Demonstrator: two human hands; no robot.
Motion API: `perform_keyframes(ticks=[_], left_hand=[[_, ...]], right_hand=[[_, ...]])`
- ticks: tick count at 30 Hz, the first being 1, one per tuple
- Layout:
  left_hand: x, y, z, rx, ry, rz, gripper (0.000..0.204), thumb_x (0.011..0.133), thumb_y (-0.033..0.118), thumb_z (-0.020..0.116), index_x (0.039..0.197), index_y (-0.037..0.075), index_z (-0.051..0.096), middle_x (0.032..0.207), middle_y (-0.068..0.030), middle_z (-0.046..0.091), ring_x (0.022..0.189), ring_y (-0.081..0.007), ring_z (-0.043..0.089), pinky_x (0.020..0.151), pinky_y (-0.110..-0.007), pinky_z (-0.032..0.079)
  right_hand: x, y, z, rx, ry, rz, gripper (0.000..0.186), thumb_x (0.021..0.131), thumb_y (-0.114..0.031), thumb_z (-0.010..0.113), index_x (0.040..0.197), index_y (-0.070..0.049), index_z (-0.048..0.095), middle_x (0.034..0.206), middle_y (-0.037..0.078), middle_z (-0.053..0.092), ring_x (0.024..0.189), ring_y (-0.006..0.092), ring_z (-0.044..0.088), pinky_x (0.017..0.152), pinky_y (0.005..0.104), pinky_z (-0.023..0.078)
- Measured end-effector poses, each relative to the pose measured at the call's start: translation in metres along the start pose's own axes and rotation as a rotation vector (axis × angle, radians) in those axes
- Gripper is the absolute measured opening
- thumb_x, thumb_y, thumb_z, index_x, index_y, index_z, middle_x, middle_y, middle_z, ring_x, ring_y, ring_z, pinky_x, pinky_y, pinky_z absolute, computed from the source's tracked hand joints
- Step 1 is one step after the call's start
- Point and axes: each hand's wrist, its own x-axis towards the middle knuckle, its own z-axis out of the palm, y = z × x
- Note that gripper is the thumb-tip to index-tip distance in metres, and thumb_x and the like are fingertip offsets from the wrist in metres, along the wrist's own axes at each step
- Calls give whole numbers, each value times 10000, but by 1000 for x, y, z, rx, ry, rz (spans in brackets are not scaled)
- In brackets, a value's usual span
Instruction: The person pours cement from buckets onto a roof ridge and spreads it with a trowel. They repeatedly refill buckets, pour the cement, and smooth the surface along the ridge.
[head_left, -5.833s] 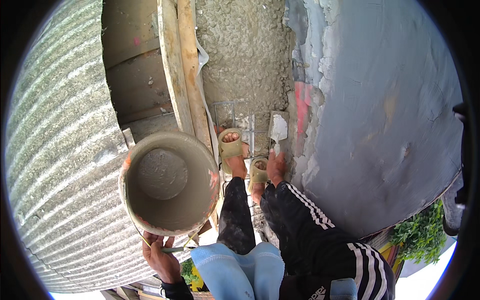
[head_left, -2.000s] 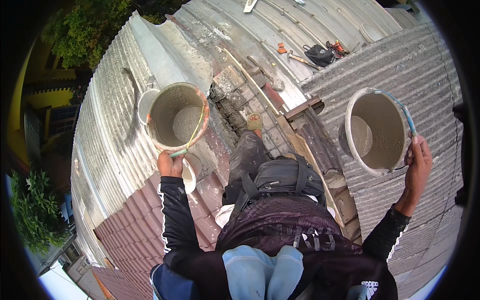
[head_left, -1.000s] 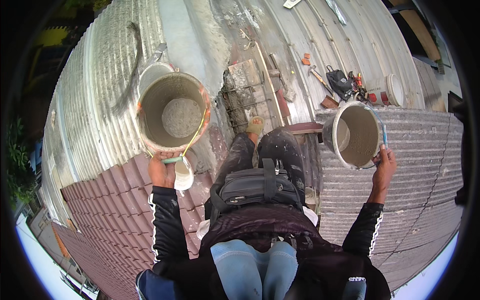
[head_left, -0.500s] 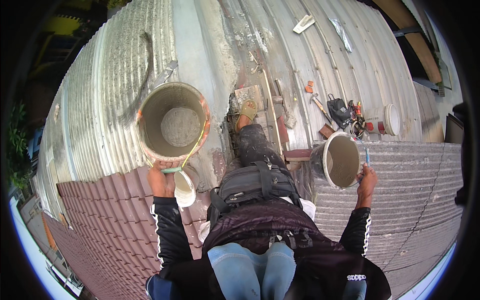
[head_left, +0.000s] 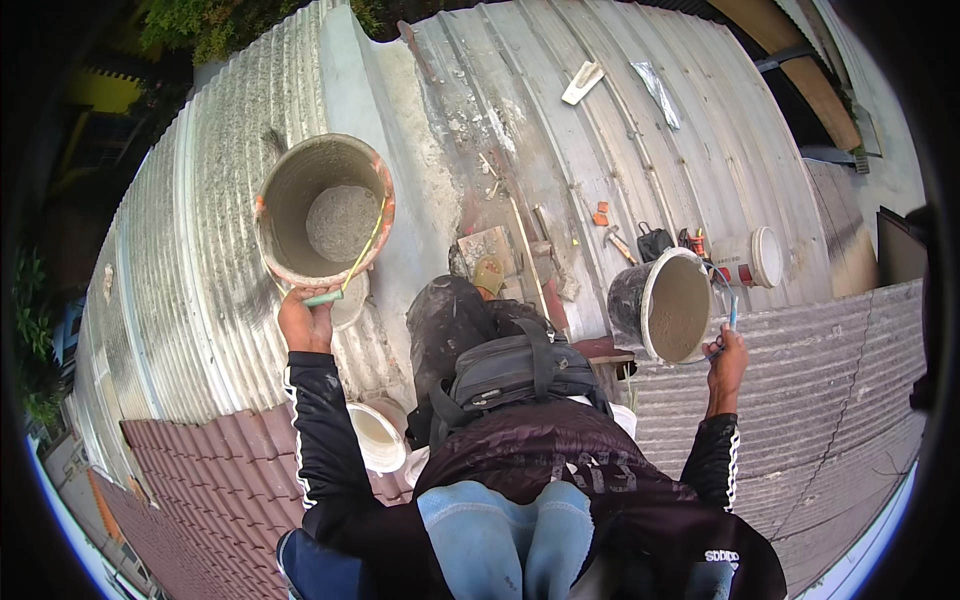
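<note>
Currently logged: my left hand (head_left: 305, 322) is closed on the lower rim of an orange-rimmed mortar bucket (head_left: 322, 212), raised over the corrugated metal roof (head_left: 180, 300), with grey mix lying in its bottom. My right hand (head_left: 727, 352) grips the rim of a black mortar bucket (head_left: 660, 305), tilted. Both I judge heavy, rigid, gritty; rim or bail handle is the best hold.

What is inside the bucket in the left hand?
The left hand holds a bucket with grey mortar caked on its walls and a patch of it on the bottom. A thin strip crosses its rim. Nothing else shows inside.
</note>
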Motion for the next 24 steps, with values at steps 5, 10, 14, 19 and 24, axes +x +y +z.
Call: perform_keyframes(ticks=[5, 10, 14, 19, 24], left_hand=[[25, 28, 14, 36, -59, 88, 314, 844, -14, 420, 1115, -132, 524, 1165, -225, 582, 1056, -385, 643, 996, -609, 556], [49, 42, 13, 20, -7, 126, 283, 857, -2, 431, 1095, -117, 533, 1171, -230, 588, 1046, -391, 640, 998, -611, 545], [66, 48, 12, 29, 43, 123, 346, 841, 2, 451, 1153, -133, 516, 1178, -249, 596, 1106, -423, 639, 989, -595, 550], [93, 49, 15, 135, -3, 78, 354, 807, -9, 459, 1137, -123, 513, 1202, -252, 597, 1110, -432, 640, 995, -599, 545], [140, 44, 26, 110, 24, -19, 459, 804, 11, 442, 1236, -140, 481, 1339, -279, 555, 1238, -453, 589, 1070, -604, 496]], right_hand=[[3, -21, 14, 36, 8, -47, 225, 1009, -250, 679, 875, -135, 539, 757, -37, 502, 621, 88, 522, 638, 307, 540], [19, -7, 22, 56, 15, -94, 220, 1006, -213, 686, 861, -120, 550, 758, -39, 512, 590, 77, 503, 574, 256, 493], [37, 16, 31, 132, 13, -106, 217, 1007, -218, 689, 868, -110, 562, 742, -37, 518, 577, 69, 489, 552, 242, 457], [69, 43, 72, 53, 73, -129, 204, 997, -202, 712, 882, -99, 578, 705, -48, 511, 539, 47, 462, 500, 236, 414], [102, 43, 133, 133, 121, -13, 211, 987, -198, 719, 869, -102, 572, 691, -40, 518, 524, 56, 475, 495, 241, 426]])
